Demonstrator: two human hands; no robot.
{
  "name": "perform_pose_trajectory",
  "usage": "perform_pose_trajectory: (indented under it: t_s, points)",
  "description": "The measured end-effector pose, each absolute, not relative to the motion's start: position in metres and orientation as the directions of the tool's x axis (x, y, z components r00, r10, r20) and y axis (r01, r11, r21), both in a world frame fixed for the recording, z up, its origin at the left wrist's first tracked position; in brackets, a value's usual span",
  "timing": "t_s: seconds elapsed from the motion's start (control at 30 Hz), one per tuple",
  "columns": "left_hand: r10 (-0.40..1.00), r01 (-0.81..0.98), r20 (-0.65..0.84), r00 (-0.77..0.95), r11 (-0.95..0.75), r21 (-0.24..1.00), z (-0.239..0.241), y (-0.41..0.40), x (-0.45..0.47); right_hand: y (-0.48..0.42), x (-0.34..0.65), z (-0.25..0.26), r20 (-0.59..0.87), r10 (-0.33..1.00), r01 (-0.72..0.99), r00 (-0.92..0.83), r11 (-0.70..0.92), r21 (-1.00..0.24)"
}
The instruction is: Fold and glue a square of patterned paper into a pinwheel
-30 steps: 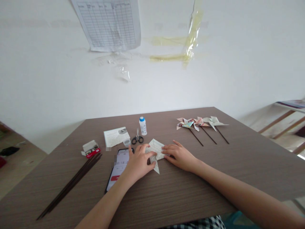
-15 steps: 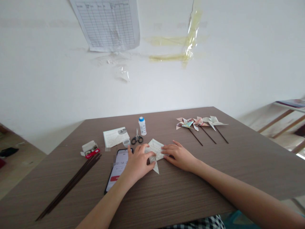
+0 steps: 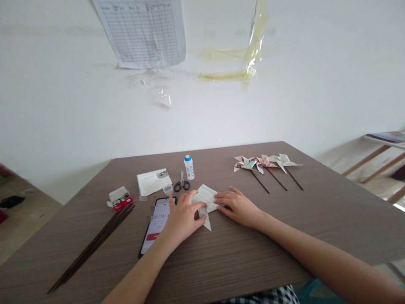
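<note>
White printed paper (image 3: 207, 197), folded into points, lies on the wood-grain tabletop (image 3: 253, 261) at twelve o'clock, left hand (image 3: 183, 217) and right hand (image 3: 238, 207) pressing it, grip spread flat; uneven pressure might skew the crease.

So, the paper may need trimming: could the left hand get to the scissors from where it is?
Probably yes. The scissors lie just beyond the left hand, with nothing between them; the hand would only have to leave the paper it presses.
</note>
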State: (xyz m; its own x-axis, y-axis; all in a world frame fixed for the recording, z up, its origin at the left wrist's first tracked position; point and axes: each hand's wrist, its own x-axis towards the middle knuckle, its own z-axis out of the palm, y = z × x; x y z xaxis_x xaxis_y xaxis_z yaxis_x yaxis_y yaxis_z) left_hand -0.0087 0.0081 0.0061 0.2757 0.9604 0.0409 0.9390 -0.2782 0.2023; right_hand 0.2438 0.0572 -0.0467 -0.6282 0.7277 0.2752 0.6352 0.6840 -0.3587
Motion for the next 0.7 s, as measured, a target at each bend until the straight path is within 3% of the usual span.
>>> perform_pose_trajectory:
  t_s: [0.7]
  points:
    - [0.955,0.936,0.015,0.297,-0.294,0.194,0.0048,0.012,-0.0092,0.0571,0.2432,-0.0503,0.306,0.722,0.621,-0.621,0.691,-0.37]
